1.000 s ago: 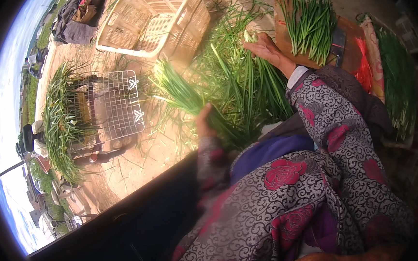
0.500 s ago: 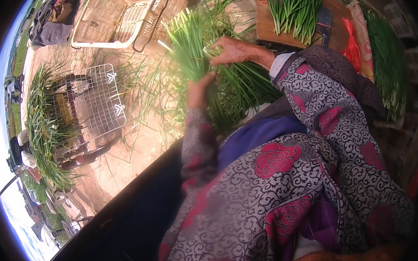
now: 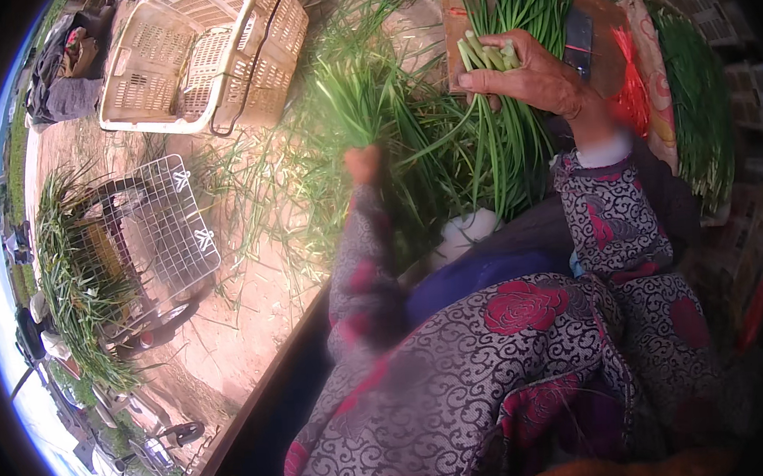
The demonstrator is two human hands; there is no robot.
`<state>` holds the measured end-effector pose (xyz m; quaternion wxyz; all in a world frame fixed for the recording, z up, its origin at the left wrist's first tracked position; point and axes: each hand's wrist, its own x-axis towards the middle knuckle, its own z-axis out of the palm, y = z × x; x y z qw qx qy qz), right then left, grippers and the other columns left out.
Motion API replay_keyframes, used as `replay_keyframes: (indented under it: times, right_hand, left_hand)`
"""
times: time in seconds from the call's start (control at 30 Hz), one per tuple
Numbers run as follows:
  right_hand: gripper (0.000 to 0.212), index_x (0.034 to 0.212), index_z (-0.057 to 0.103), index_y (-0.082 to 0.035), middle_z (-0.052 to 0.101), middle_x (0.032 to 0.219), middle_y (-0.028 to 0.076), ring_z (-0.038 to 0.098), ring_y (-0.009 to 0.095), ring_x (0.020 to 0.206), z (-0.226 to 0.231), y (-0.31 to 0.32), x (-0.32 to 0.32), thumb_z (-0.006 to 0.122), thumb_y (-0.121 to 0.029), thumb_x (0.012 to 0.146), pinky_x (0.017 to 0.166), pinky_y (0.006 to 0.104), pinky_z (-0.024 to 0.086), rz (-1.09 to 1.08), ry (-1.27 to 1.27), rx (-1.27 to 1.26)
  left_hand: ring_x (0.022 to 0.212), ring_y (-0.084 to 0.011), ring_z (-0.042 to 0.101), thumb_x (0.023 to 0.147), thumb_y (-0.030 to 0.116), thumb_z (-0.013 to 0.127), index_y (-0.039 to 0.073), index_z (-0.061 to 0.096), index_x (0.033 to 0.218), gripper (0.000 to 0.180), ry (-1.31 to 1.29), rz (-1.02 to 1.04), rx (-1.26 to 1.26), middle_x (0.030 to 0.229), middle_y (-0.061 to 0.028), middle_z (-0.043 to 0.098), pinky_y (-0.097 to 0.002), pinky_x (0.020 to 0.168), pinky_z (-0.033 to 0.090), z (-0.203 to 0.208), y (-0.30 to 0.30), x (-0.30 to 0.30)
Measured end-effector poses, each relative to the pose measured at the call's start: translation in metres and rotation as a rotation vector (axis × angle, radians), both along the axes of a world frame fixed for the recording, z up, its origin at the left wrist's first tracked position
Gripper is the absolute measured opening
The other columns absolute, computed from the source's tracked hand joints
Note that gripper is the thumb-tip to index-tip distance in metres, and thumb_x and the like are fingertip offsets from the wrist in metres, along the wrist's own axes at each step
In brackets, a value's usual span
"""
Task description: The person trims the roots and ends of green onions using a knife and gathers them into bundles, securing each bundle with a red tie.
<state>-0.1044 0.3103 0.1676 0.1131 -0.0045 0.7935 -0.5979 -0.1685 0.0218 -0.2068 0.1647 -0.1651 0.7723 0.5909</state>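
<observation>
My left hand (image 3: 364, 164) is closed round the lower part of a blurred bunch of greens (image 3: 354, 103), its tops fanning upward. To its right, my right hand (image 3: 547, 76) grips several garlic chives (image 3: 480, 54). Their pale, thick cut ends poke out above the thumb, and their long leaves hang below the hand toward my lap. Between the hands, loose long leaves (image 3: 429, 159) lie heaped. Behind my right hand, more chives (image 3: 529, 2) rest on a brown board (image 3: 600, 15), beside a dark flat blade-like piece (image 3: 578, 37).
A cream plastic crate (image 3: 269, 91) with a wire handle stands at the far left. Nearer, a white wire rack (image 3: 169, 239) sits beside a heap of greens (image 3: 85, 294). Red plastic strips (image 3: 632, 83) and another long bundle of greens (image 3: 695, 101) lie right. Leaf scraps litter the ground.
My right hand has moved right, away from the left-hand bunch, and now carries several stalks with it. My left hand has shifted slightly and still holds its bunch. The whole view has turned a little.
</observation>
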Motion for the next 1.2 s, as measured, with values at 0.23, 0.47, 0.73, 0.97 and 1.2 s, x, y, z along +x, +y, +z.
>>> replay_keyframes:
  times: [0.23, 0.47, 0.73, 0.97, 1.2]
  right_hand:
    - [0.032, 0.091, 0.067, 0.004, 0.066, 0.078, 0.012, 0.066, 0.02, 0.063, 0.035, 0.04, 0.037, 0.076, -0.021, 0.075, 0.058, 0.0298, 0.052, 0.048, -0.12, -0.455]
    - [0.021, 0.099, 0.067, 0.003, 0.071, 0.084, 0.011, 0.068, 0.017, 0.077, 0.009, 0.023, 0.01, 0.066, -0.016, 0.089, 0.071, 0.0301, 0.053, 0.07, -0.054, -0.369]
    - [0.027, 0.097, 0.064, 0.0, 0.062, 0.072, 0.003, 0.059, 0.012, 0.06, -0.052, -0.025, -0.019, 0.074, -0.023, 0.086, 0.057, 0.0304, 0.049, -0.29, -0.068, -0.038]
    - [0.032, 0.091, 0.066, 0.004, 0.068, 0.073, 0.009, 0.064, 0.015, 0.062, -0.1, -0.07, -0.047, 0.075, -0.025, 0.081, 0.058, 0.0308, 0.051, -0.055, -0.089, 0.009]
    - [0.043, 0.097, 0.064, 0.005, 0.066, 0.074, 0.007, 0.064, 0.015, 0.063, -0.035, -0.047, -0.028, 0.08, -0.031, 0.079, 0.062, 0.0295, 0.052, 0.213, -0.076, -0.319]
  left_hand:
    - [0.078, -0.0413, 0.07, 0.069, 0.032, 0.072, -0.005, 0.071, 0.082, 0.039, 0.056, -0.221, -0.518, 0.083, -0.0285, 0.068, -0.0492, 0.072, 0.054, -0.023, 0.113, -0.02]
    - [0.075, -0.0362, 0.07, 0.08, 0.018, 0.065, 0.006, 0.072, 0.086, 0.016, 0.253, -0.588, -0.519, 0.081, -0.0166, 0.071, -0.0453, 0.064, 0.054, -0.077, 0.052, -0.029]
    - [0.072, -0.0255, 0.069, 0.08, -0.006, 0.062, -0.006, 0.057, 0.115, 0.036, -0.127, 0.072, 0.688, 0.095, -0.0142, 0.069, -0.036, 0.064, 0.059, 0.11, 0.022, 0.019]
    - [0.085, -0.0228, 0.067, 0.077, -0.009, 0.065, -0.003, 0.058, 0.116, 0.04, 0.09, 0.058, 0.605, 0.1, -0.0107, 0.068, -0.0334, 0.078, 0.056, 0.213, 0.0, 0.068]
    - [0.076, -0.0198, 0.065, 0.076, -0.006, 0.066, -0.001, 0.059, 0.108, 0.033, 0.093, 0.105, 0.601, 0.091, -0.0083, 0.066, -0.0312, 0.068, 0.055, 0.207, -0.064, 0.084]
